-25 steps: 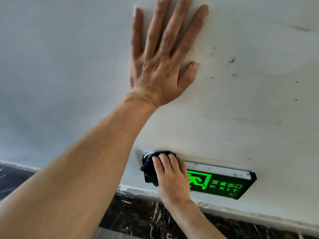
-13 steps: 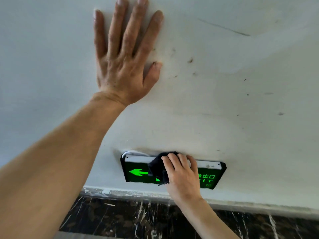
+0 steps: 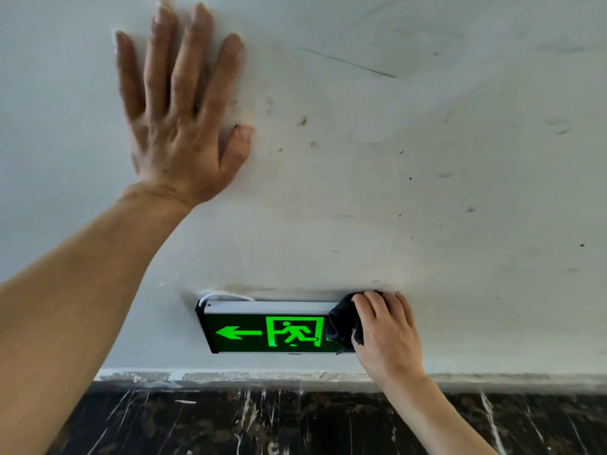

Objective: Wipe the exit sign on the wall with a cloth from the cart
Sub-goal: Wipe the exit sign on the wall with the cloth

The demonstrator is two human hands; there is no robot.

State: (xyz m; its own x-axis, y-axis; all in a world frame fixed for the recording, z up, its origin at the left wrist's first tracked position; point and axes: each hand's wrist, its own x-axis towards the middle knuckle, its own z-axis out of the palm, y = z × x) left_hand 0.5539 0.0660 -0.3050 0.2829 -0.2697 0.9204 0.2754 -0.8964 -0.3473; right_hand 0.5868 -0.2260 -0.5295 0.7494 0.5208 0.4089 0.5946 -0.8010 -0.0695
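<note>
Left hand (image 3: pixel 179 126) is lying flat on the white wall (image 3: pixel 427 159), fingers spread, while the right hand (image 3: pixel 387 336) is pressing a dark cloth (image 3: pixel 343 326) onto the exit sign's (image 3: pixel 262 330) right end, fingers curled around it. Sign's sitting low on the wall, long axis horizontal, arrow pointing left, just above the dark marble baseboard (image 3: pixel 295 421).

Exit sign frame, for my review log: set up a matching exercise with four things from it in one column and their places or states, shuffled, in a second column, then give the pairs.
1. left hand
2. right hand
3. dark cloth
4. exit sign

A. lit green, arrow pointing left
B. pressed against the sign's right end
C. flat on the wall, fingers spread
D. gripping the cloth

Pairs: 1-C, 2-D, 3-B, 4-A
</note>
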